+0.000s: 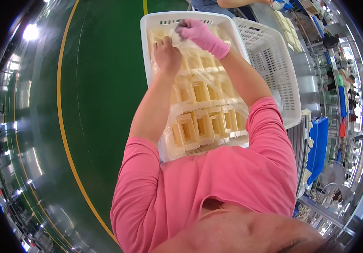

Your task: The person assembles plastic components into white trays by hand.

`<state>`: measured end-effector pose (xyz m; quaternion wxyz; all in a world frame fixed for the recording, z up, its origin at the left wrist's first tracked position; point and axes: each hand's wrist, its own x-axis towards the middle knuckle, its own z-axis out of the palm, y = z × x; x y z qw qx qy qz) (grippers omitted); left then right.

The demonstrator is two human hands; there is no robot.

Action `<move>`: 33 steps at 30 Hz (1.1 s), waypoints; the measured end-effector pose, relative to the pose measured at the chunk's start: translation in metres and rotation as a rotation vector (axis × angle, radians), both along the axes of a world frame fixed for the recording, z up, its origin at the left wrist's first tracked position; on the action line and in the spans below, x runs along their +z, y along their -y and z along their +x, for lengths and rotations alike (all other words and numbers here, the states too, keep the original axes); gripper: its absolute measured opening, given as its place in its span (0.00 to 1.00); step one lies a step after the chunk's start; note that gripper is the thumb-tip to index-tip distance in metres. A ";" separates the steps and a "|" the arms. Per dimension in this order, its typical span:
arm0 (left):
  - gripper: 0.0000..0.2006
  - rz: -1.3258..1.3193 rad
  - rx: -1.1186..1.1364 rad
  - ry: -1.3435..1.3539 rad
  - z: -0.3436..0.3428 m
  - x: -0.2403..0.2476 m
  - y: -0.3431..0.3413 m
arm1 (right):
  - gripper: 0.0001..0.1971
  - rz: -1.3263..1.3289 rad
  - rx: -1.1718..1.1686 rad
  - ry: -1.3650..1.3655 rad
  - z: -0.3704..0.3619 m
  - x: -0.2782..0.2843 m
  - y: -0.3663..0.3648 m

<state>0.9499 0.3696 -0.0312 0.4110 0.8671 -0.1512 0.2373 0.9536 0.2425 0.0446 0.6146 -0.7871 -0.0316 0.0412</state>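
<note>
A large white plastic crate (145, 50) holds rows of cream-coloured rectangular plastic frames (201, 91), each with an opening in its middle. Thin clear plastic sheeting (228, 96) lines the crate and lies loosely over part of the frames. At the crate's far end, my bare left hand (167, 55) has its fingers curled over the gathered plastic. Close beside it on the right, my right hand (199, 34), in a pink glove with grey fingertips, pinches the same plastic. The two hands are a short gap apart, and the frames beneath them are partly hidden.
A second white crate (291, 97) with slotted walls adjoins on the right. Beyond it runs a workbench (305, 80) with pale parts (289, 31) and a blue bin (317, 145). Another person's arm (236, 3) shows at the top. Green floor with a yellow line (59, 84) stretches left.
</note>
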 end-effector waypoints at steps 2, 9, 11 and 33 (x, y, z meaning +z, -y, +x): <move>0.04 -0.044 -0.086 -0.112 0.008 -0.003 -0.008 | 0.17 -0.210 -0.050 0.242 -0.012 -0.004 -0.008; 0.08 -0.942 -0.116 -0.549 0.016 0.013 -0.028 | 0.36 -0.774 -0.231 0.338 -0.104 -0.030 -0.010; 0.08 -1.092 -0.048 -0.513 0.021 0.022 -0.032 | 0.38 -0.789 -0.240 0.227 -0.122 -0.035 -0.004; 0.28 0.646 -0.191 0.181 0.027 0.029 -0.052 | 0.38 -1.078 -0.291 0.184 -0.102 -0.035 -0.048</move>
